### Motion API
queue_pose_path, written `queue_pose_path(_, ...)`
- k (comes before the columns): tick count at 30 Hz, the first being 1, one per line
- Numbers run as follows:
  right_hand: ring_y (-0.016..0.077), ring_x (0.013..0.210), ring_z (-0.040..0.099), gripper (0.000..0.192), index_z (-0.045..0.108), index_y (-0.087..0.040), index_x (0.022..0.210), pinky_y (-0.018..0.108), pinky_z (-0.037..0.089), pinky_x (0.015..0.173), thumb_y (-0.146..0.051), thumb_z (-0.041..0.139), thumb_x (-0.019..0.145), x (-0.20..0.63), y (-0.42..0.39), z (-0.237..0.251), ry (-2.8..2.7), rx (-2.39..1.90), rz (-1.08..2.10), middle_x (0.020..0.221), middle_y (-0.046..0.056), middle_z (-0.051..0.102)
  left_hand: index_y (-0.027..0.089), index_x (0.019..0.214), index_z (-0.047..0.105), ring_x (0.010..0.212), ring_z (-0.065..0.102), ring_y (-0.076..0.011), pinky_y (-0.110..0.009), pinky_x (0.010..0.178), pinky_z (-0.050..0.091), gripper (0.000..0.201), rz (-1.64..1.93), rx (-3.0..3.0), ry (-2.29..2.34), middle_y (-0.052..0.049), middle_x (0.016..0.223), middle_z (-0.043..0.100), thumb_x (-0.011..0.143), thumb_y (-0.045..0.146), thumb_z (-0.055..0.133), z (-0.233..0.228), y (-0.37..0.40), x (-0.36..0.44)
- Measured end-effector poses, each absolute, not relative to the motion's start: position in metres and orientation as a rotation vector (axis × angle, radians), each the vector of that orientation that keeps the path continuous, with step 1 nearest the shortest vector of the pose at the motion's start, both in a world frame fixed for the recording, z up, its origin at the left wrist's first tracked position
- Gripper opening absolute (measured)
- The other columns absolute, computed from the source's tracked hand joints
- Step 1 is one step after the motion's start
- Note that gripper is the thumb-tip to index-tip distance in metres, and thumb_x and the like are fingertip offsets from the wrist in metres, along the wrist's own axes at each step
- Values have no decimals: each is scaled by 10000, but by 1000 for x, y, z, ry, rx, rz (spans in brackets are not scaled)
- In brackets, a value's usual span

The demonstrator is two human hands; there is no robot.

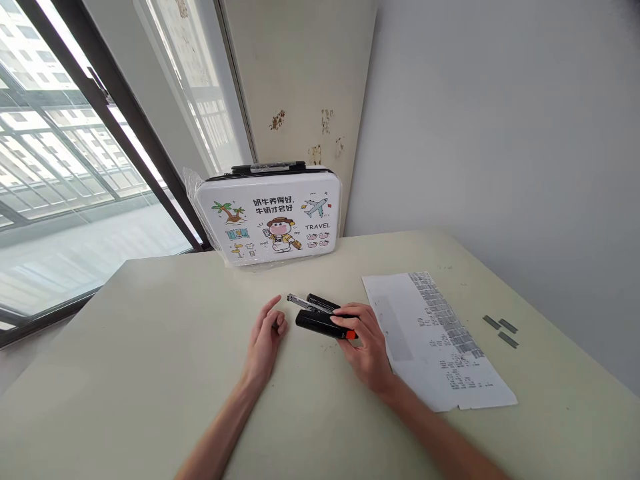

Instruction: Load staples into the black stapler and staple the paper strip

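Observation:
A black stapler point(318, 319) with a red end lies on the pale table point(150, 347), its top swung open so the metal staple channel shows. My right hand point(364, 340) grips its rear end, fingers over the red part. My left hand point(266, 337) rests on the table just left of the stapler, fingers loosely curled and the forefinger stretched out, holding nothing. A printed paper sheet point(435, 337) lies right of my right hand. Three grey staple strips point(501, 329) lie further right.
A white case point(270, 217) with cartoon prints and the word TRAVEL stands at the table's far edge against the wall. A large window point(65, 173) fills the left side. A grey wall point(500, 133) runs along the table's right edge.

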State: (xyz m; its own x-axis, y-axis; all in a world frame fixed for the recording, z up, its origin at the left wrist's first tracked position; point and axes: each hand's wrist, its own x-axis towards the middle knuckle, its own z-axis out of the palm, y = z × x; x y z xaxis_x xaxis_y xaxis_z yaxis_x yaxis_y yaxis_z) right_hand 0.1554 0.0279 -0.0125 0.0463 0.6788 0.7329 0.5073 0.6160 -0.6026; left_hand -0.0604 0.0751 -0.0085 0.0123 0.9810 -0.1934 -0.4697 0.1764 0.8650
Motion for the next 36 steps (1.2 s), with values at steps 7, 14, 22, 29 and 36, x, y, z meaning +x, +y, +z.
queue_pose_path(7, 258, 1140, 639, 414, 679, -288, 1191, 469, 577, 961, 5, 628, 903, 157, 31, -18, -1575, -994, 226, 1128, 68, 719, 254, 1424, 654, 704, 481, -158, -262, 646, 406, 510, 1044, 1315, 1156, 6, 813, 549, 962, 469, 648, -6, 67, -59)
queue_pose_path(14, 256, 1153, 649, 257, 683, -290, 1176, 456, 564, 986, -150, 683, 960, 157, 32, -24, -1547, -1029, 328, 1149, 67, 726, 188, 1182, 758, 643, 411, -124, -236, 586, 338, 395, 1054, 988, 960, 25, 758, 535, 809, 280, 852, 1, 60, -51)
queue_pose_path(22, 235, 951, 701, 287, 689, -233, 1129, 369, 572, 869, -418, 734, 914, 149, 71, -18, -1418, -1284, 621, 1073, 65, 761, 140, 890, 655, 541, 406, -63, -186, 524, 407, 140, 1202, 427, 736, 49, 705, 467, 816, 197, 759, -7, 71, -55)
queue_pose_path(29, 231, 962, 728, 292, 696, -235, 1101, 369, 569, 902, -424, 720, 881, 125, 132, -32, -1575, -1204, 708, 1057, 37, 788, 76, 985, 709, 790, 695, -170, -284, 779, 600, 167, 1132, 262, 669, -106, 883, 702, 961, 210, 613, -8, 75, -61)
queue_pose_path(36, 263, 1060, 702, 269, 676, -237, 1165, 446, 543, 974, -348, 677, 919, 125, 143, -26, -1761, -1170, 623, 1151, 68, 769, 15, 1127, 713, 1248, 670, -326, -426, 1104, 506, 334, 1063, 230, 609, -265, 1298, 690, 1033, 284, 536, -11, 72, -58)
